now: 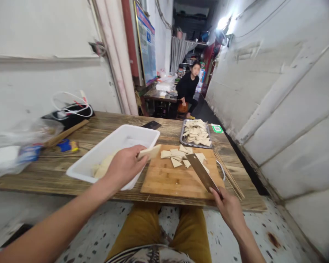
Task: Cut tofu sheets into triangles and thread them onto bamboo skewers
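Your right hand [229, 212] is clamped around the handle of a cleaver [201, 171], its blade angled over the wooden cutting board [170, 182] beside cut tofu triangles [175, 157]. Your left hand [124, 167] grips a tofu slab [150, 152] over the rim of a white plastic tub [137, 136]. Farther away, a steel tray [182, 134] holds more tofu pieces [196, 132].

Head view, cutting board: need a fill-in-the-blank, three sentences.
The right hand grips a broad steel ____.
The left hand holds a pale flat slab, with a white rectangular plastic tub to the ____ of the wooden cutting board.
A rectangular steel tray of pale pieces sits on the board's ____ side.
Answers: cleaver, left, far.
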Motion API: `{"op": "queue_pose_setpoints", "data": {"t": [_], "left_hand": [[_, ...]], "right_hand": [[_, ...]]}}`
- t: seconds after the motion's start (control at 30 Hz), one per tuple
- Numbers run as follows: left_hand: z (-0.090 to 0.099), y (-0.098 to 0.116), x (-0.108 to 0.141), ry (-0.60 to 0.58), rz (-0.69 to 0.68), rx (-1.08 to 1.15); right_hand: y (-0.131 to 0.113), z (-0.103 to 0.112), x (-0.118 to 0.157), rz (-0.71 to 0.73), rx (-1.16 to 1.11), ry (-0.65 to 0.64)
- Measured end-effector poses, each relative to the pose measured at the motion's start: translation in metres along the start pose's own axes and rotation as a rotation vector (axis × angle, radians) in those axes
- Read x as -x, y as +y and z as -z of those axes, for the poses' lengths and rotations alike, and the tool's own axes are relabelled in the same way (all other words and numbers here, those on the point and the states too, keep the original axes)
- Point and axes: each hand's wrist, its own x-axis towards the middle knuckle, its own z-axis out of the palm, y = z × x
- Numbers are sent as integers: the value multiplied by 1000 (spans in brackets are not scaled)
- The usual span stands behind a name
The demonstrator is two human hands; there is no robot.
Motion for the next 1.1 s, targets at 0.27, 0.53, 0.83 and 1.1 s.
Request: {"op": "queue_pose_setpoints", "data": {"t": [0.27,0.53,0.83,1.1], "left_hand": [[-133,32,47,-152,496,1078],[-123,2,57,135,17,536],[-142,-26,88,138,-680,-59],[-129,-37,104,79,-768,-34]], "right_hand": [[-4,14,7,-92,-160,7],[-37,22,2,-10,-105,-70],[-71,32,-18,172,221,-354],[-73,37,-25,258,329,-494]]}}
